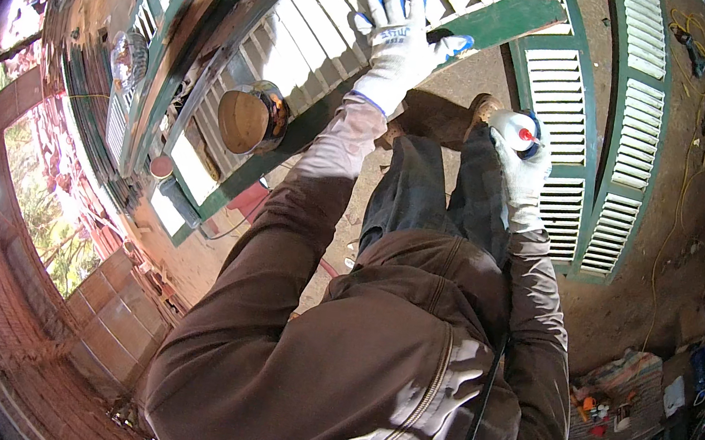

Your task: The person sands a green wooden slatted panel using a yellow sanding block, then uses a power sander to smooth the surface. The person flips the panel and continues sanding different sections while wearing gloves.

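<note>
A louvred shutter [320, 24] with white slats and a green frame lies in front of me. My left hand [398, 43], in a white glove with blue fingertips, rests on its slats and near edge with the fingers spread. My right hand [526, 176], gloved alike, is wrapped round a white bottle [513, 129] with a red tip, held beside my right leg. An open tin can [243, 120] stands on the shutter, left of my left forearm. Below the can, a dark cylindrical tool [179, 202] lies at the shutter's near left corner.
More green-framed shutters [596, 163] lie or lean at the right, and others stand at the left beside a clear plastic bottle [128, 61]. A yellow cord [688, 175] trails over the dirt floor. A crate of small items [613, 406] sits at lower right.
</note>
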A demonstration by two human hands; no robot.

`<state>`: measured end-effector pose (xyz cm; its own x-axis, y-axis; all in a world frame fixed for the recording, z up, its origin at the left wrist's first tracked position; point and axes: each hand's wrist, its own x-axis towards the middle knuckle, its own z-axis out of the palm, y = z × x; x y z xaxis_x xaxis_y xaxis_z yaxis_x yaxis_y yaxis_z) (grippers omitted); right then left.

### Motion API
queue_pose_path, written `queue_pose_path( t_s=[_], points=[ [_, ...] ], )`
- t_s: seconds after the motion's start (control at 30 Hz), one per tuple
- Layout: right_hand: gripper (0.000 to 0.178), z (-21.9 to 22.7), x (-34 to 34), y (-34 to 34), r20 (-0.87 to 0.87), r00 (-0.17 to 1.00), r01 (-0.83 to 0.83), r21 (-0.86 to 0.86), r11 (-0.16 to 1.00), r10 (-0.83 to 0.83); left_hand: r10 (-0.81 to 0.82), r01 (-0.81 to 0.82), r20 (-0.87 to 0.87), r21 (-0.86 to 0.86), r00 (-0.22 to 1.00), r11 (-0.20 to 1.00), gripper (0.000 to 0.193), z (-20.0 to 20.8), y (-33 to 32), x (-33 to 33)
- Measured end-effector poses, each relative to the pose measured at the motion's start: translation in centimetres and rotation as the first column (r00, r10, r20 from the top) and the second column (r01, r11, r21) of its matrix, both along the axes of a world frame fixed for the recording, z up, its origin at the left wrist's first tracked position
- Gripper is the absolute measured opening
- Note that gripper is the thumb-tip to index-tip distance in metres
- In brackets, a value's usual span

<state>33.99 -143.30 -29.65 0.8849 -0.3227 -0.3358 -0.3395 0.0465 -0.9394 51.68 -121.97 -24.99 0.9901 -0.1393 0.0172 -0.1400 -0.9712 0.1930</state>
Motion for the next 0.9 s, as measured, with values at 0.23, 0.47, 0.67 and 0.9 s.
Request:
queue_pose_path(
  t_s=[0.23, 0.47, 0.67, 0.9],
  points=[
    [0.072, 0.6, 0.0, 0.0, -0.009, 0.999, -0.045, -0.078, 0.996, 0.044, -0.061, 0.062, -0.01, 0.016, 0.998, 0.998, 0.119, -2.0, -0.2, 0.5],
    [0.074, 2.9, 0.9, 0.1, -0.003, 0.999, -0.049, -0.346, 0.937, 0.052, -0.064, 0.065, 0.072, -0.019, 0.995, 0.998, 0.093, -1.4, 0.0, 0.8],
    [0.078, 7.3, 3.9, -0.1, 0.035, 0.949, -0.165, -0.792, 0.588, 0.313, -0.01, 0.009, 0.351, 0.006, 0.936, 1.0, 0.054, -1.1, 3.4, -0.4],
    [0.074, 10.7, 5.9, 0.2, -0.255, 0.886, -0.304, -0.95, 0.07, 0.388, 0.133, -0.117, 0.38, -0.065, 0.916, 0.991, 0.052, -1.7, 8.3, -5.3]
  ],
)
